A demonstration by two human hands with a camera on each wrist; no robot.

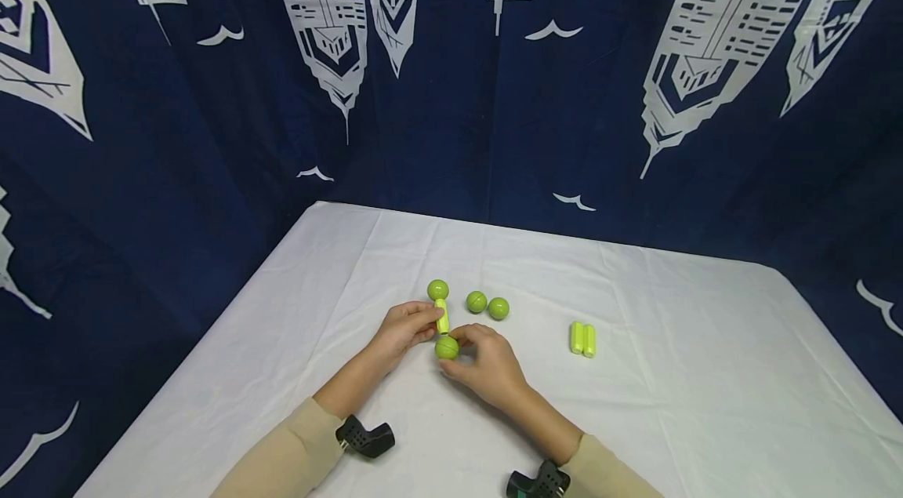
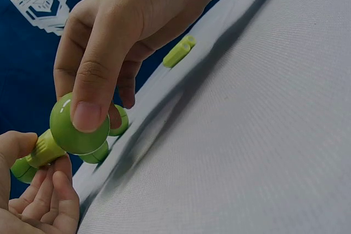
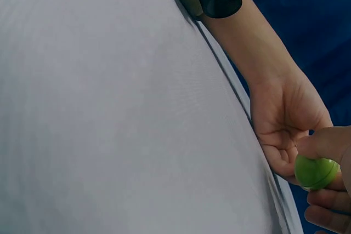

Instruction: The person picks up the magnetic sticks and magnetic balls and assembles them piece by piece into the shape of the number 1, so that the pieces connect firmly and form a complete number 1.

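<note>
My left hand (image 1: 404,332) pinches a short yellow-green rod (image 1: 442,318) between thumb and fingers, and a green ball (image 1: 437,290) sits at the rod's far end. At the near end is another green ball (image 1: 447,347), gripped between the thumb and fingers of my right hand (image 1: 488,367). In the left wrist view this near ball (image 2: 77,130) lies right against the end of the ribbed rod (image 2: 45,149), under the right thumb. The right wrist view shows the ball (image 3: 316,172) between the right fingers, with a seam line around it; the rod is hidden there.
Two loose green balls, a left one (image 1: 476,302) and a right one (image 1: 498,308), lie just beyond the hands. Two yellow-green rods (image 1: 583,339) lie side by side farther right on the white tablecloth (image 1: 677,380). A dark blue patterned curtain (image 1: 451,129) hangs behind the table.
</note>
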